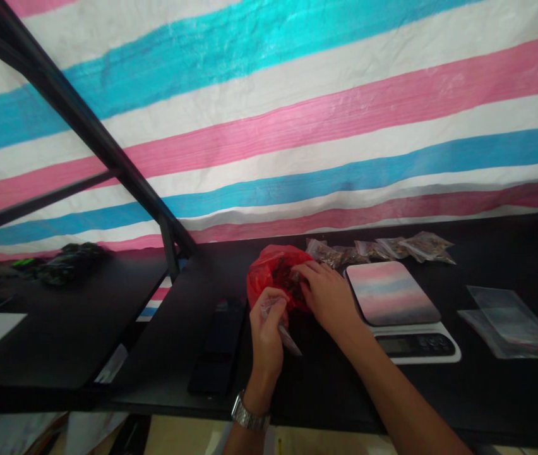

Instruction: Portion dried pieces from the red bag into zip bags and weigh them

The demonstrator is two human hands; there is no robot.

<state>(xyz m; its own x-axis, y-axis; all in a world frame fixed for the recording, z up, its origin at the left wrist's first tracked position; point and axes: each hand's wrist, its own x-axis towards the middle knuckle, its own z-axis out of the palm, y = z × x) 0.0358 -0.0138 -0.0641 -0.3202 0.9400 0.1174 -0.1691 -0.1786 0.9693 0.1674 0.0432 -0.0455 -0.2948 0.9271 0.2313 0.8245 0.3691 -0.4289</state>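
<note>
My left hand (268,325) is closed around a small clear plastic bag (288,338), whose lower corner sticks out below the fingers. It is at the front edge of a red plastic bag (264,268) that lies open with dark, dried-looking bits (282,275) inside. My right hand (328,287) reaches into the mouth of the red bag from the right. Its fingers are curled together at the bits, and what they hold is too blurred to make out. Just right of this hand is a white kitchen scale (394,294) with its platform bare.
Several filled clear bags (425,245) lie behind the scale. Flat clear bags (510,319) are at the right on the black table (326,392). A dark phone-like object (216,347) lies left of my left hand. A black metal frame (93,139) slants before striped sheeting (297,145).
</note>
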